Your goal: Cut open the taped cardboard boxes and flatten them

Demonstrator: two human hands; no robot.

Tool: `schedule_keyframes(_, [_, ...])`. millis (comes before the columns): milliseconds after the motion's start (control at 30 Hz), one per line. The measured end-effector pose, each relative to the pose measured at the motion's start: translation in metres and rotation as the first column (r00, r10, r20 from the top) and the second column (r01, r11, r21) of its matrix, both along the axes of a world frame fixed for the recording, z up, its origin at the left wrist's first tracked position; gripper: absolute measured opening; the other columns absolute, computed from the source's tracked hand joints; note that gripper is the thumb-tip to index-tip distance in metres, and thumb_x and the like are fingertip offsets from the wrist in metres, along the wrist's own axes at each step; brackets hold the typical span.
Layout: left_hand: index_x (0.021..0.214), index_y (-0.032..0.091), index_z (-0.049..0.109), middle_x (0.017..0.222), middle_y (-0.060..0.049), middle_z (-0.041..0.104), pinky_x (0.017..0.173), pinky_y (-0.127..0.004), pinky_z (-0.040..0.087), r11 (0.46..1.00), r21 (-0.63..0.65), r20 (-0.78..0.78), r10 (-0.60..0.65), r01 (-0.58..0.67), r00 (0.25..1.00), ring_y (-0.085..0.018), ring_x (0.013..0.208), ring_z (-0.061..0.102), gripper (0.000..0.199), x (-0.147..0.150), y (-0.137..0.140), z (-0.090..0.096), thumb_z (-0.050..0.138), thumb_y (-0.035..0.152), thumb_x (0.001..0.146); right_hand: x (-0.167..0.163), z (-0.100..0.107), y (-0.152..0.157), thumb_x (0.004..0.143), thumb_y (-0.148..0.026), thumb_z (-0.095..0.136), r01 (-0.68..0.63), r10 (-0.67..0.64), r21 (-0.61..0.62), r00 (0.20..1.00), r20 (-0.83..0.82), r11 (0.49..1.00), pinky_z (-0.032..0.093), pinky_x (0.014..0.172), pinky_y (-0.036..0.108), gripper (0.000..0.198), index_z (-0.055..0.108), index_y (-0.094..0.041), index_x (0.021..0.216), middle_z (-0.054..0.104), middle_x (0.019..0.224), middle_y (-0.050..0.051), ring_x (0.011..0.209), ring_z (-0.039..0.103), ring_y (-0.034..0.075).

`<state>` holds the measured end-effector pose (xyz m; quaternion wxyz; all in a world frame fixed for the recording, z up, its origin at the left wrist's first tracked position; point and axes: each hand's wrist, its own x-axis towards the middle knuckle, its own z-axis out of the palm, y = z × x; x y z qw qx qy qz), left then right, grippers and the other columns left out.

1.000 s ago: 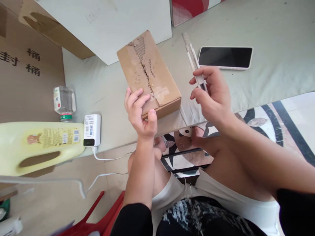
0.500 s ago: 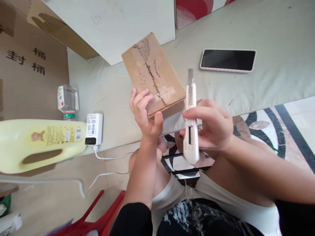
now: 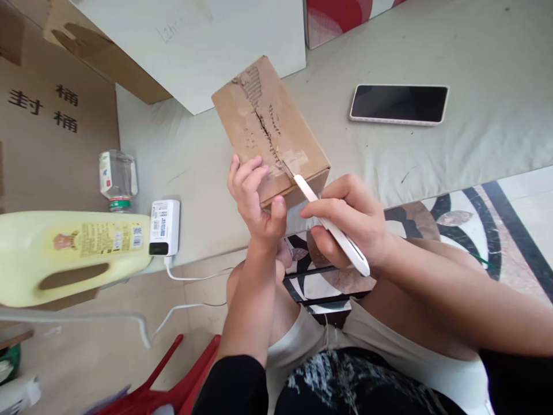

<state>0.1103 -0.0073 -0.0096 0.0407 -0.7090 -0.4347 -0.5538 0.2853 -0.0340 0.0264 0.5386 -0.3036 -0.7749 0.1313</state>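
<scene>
A small cardboard box (image 3: 298, 129) is tilted in front of me, its taped top torn along a ragged middle seam. My left hand (image 3: 257, 199) grips the box's near left corner, fingers on top and thumb at the near side. In my right hand (image 3: 352, 222) is a white box cutter (image 3: 330, 225), held between thumb and fingers. Its extended blade points up and left, with the tip at the seam near the box's close edge. Whether the blade has gone into the cardboard I cannot tell.
A phone (image 3: 400, 104) lies on the pale covered surface (image 3: 475, 69) at right. To the left are a yellow jug (image 3: 26, 248), a white power bank (image 3: 165, 227) with a cable and a clear bottle (image 3: 123, 176). A white box (image 3: 242, 46) stands behind; a red chair (image 3: 173, 392) is below.
My right hand has moved slightly left and turned the box cutter from upright beside the box to slanting, bringing its blade onto the seam. My left hand and the box have hardly moved.
</scene>
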Motion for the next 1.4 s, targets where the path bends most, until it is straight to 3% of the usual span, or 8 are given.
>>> schedule_keyframes(300, [0.114, 0.030, 0.055, 0.115, -0.005, 0.063, 0.122, -0.053, 0.036, 0.990, -0.052, -0.060, 0.125, -0.128, 0.990, -0.022, 0.119, 0.060, 0.041, 0.004, -0.003, 0.003, 0.034, 0.059, 0.095, -0.005, -0.002, -0.004, 0.091, -0.028, 0.051, -0.036, 0.034, -0.043, 0.998, -0.046, 0.998, 0.054, 0.070, 0.030, 0.012, 0.059, -0.019, 0.094, 0.050, 0.096, 0.006, 0.087, 0.056, 0.015])
schedule_keyframes(467, [0.114, 0.029, 0.056, 0.115, -0.005, 0.064, 0.122, -0.054, 0.036, 0.993, -0.047, -0.042, 0.104, -0.106, 0.994, -0.022, 0.118, 0.061, 0.038, 0.004, -0.003, 0.004, 0.035, 0.056, 0.096, -0.011, -0.006, -0.001, 0.091, -0.031, 0.055, -0.180, 0.174, -0.035, 0.977, -0.125, 0.983, 0.058, 0.075, 0.032, 0.013, 0.053, -0.019, 0.092, 0.061, 0.110, 0.010, 0.092, 0.065, 0.016])
schedule_keyframes(700, [0.111, 0.028, 0.056, 0.117, -0.006, 0.066, 0.122, -0.052, 0.034, 0.986, -0.087, -0.061, 0.140, -0.145, 0.988, -0.022, 0.121, 0.060, 0.045, 0.002, -0.003, 0.002, 0.031, 0.061, 0.095, -0.018, -0.004, -0.002, 0.091, -0.029, 0.055, -0.265, 0.255, -0.034, 0.950, -0.181, 0.964, 0.056, 0.082, 0.028, 0.011, 0.053, -0.018, 0.091, 0.065, 0.102, 0.008, 0.096, 0.065, 0.014])
schedule_keyframes(867, [0.111, 0.028, 0.058, 0.116, -0.005, 0.065, 0.122, -0.050, 0.036, 0.994, -0.049, -0.048, 0.094, -0.096, 0.994, -0.021, 0.120, 0.061, 0.036, 0.003, -0.004, 0.004, 0.036, 0.052, 0.096, -0.021, -0.003, -0.005, 0.090, -0.028, 0.055, -0.216, 0.200, -0.065, 0.960, -0.195, 0.974, 0.056, 0.079, 0.028, 0.009, 0.052, -0.019, 0.090, 0.064, 0.102, 0.008, 0.093, 0.064, 0.014])
schedule_keyframes(1100, [0.109, 0.026, 0.058, 0.112, -0.005, 0.065, 0.119, -0.051, 0.040, 0.992, -0.029, -0.076, 0.120, -0.122, 0.990, -0.020, 0.116, 0.061, 0.037, 0.006, -0.003, 0.006, 0.034, 0.052, 0.098, -0.021, -0.003, -0.007, 0.088, -0.025, 0.054, -0.138, 0.121, -0.102, 0.980, -0.156, 0.985, 0.052, 0.070, 0.027, 0.006, 0.051, -0.020, 0.087, 0.064, 0.099, 0.006, 0.088, 0.063, 0.014])
schedule_keyframes(1400, [0.112, 0.029, 0.058, 0.112, -0.004, 0.065, 0.122, -0.050, 0.036, 0.995, -0.030, -0.027, 0.093, -0.094, 0.995, -0.021, 0.116, 0.061, 0.032, 0.008, -0.002, 0.004, 0.038, 0.049, 0.096, -0.028, 0.001, -0.006, 0.091, -0.030, 0.053, -0.079, 0.033, -0.181, 0.969, -0.245, 0.980, 0.051, 0.073, 0.030, 0.011, 0.049, -0.022, 0.085, 0.063, 0.096, 0.005, 0.084, 0.060, 0.014])
